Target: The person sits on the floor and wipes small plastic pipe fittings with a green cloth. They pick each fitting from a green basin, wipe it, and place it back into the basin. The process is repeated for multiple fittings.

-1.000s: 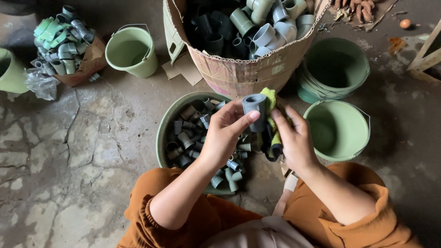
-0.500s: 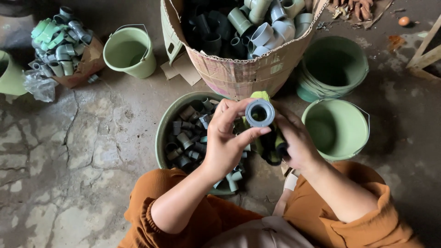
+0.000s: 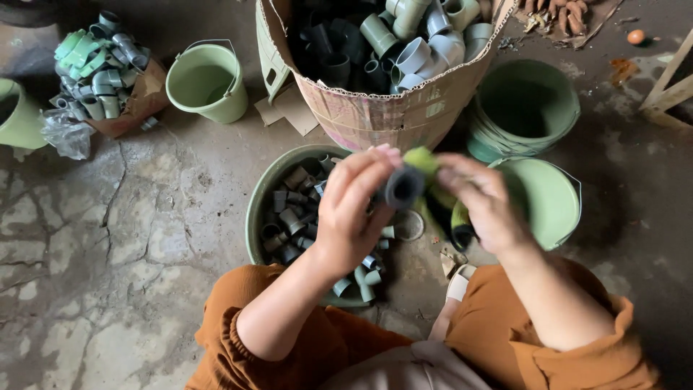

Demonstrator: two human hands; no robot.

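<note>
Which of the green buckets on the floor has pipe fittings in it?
The wide bucket directly under the left hand, filled with short grey fittings. The upper-left bucket and the stacked ones at right look empty.

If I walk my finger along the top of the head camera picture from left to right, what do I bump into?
Pile of green and grey pipe fittings → light green bucket → big cardboard bin of fittings → stack of darker green buckets → small orange ball.
</note>
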